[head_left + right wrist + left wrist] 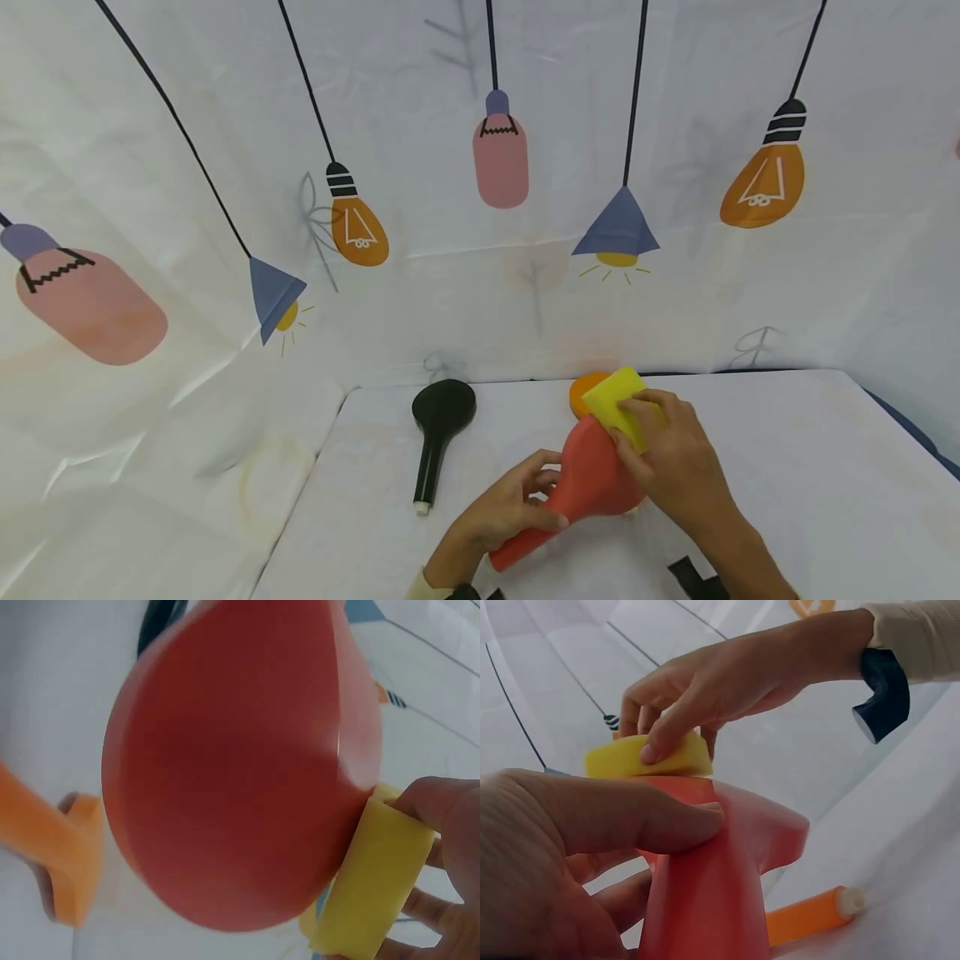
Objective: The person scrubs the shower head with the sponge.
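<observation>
A red hand-held shower head (596, 475) is held tilted above the white table, its round head pointing up and to the right. My left hand (510, 508) grips its handle, thumb lying along the top in the left wrist view. A yellow sponge (617, 398) is pinched between the thumb and fingers of my right hand (682, 458). In the right wrist view the sponge (375, 877) touches the rim of the red head (240, 765). The side of the head turned away from the head camera is hidden there.
A dark shower head (444, 408) with a white handle end lies on the table (360, 483) to the left. Behind the sponge an orange shower head (583, 390) is partly covered. A white sheet printed with lamps (500, 158) hangs along the table's back edge.
</observation>
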A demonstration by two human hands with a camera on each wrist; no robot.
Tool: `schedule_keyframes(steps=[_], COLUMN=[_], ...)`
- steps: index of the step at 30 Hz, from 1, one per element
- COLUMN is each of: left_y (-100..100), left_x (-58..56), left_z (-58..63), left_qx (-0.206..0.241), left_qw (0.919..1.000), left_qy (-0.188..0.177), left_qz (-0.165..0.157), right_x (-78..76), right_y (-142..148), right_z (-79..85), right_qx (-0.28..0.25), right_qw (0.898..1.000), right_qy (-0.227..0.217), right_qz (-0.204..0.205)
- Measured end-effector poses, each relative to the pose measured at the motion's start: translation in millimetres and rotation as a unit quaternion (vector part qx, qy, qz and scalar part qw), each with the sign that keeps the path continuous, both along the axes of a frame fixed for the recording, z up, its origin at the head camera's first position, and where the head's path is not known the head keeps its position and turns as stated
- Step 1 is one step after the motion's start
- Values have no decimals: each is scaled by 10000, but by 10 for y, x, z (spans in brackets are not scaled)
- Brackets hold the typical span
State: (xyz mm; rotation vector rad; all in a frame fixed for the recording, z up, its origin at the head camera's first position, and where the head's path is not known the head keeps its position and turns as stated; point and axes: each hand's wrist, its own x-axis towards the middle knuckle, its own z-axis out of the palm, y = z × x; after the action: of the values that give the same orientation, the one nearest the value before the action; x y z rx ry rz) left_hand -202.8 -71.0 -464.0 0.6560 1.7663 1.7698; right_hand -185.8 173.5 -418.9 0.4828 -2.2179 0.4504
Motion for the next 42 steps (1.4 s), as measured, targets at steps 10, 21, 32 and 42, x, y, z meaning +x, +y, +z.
schedule_keyframes(steps=[10, 21, 32, 42], left_y=[-11, -33, -19, -41], left_x=[-3, -21, -29, -62], left_z=[18, -14, -28, -96], left_qx=[-12, 14, 79, 516], left_qw=[9999, 9999, 9997, 9983], left_qy=[-60, -104, -223, 66], left_qz=[-125, -91, 19, 273], right_x=[-23, -15, 46, 158], right_y=[122, 12, -211, -437], right_z=[10, -25, -69, -158], right_qx=[-454, -418, -120, 781], right_qw=[9963, 9980, 9967, 9783], right_qy=[-585, -456, 85, -27], right_qz=[-445, -92, 796, 1920])
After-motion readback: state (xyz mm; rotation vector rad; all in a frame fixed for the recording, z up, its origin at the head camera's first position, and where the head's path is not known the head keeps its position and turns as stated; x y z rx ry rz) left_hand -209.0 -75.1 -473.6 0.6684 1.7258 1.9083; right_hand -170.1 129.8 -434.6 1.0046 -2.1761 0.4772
